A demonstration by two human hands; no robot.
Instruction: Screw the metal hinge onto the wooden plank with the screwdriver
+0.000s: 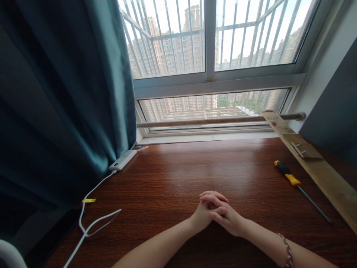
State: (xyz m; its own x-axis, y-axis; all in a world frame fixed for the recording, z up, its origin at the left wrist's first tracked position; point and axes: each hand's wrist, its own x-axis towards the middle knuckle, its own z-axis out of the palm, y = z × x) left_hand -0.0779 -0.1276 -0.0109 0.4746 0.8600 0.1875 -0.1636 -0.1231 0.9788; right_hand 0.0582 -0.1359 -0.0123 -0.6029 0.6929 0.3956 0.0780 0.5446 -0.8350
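My left hand (201, 213) and my right hand (231, 219) are clasped together over the wooden tabletop (178, 167), their fingers interlaced. No object shows between them, though the palms are hidden. A braided bracelet (288, 250) circles my right wrist area. Off to the right lies a screwdriver (291, 179) with a black and yellow handle, its shaft pointing toward me. Beside it a long wooden board (331, 176) runs from the window sill toward the right edge. Two screws (301, 148) and a small wood piece rest on the board.
A white device (122, 160) with a white cable (99, 181) lies at the left, against the dark blue curtain (111, 93). A yellow tag (89, 200) sits by the cable. Behind the table are a horizontal pole (200, 121) and a barred window (167, 41).
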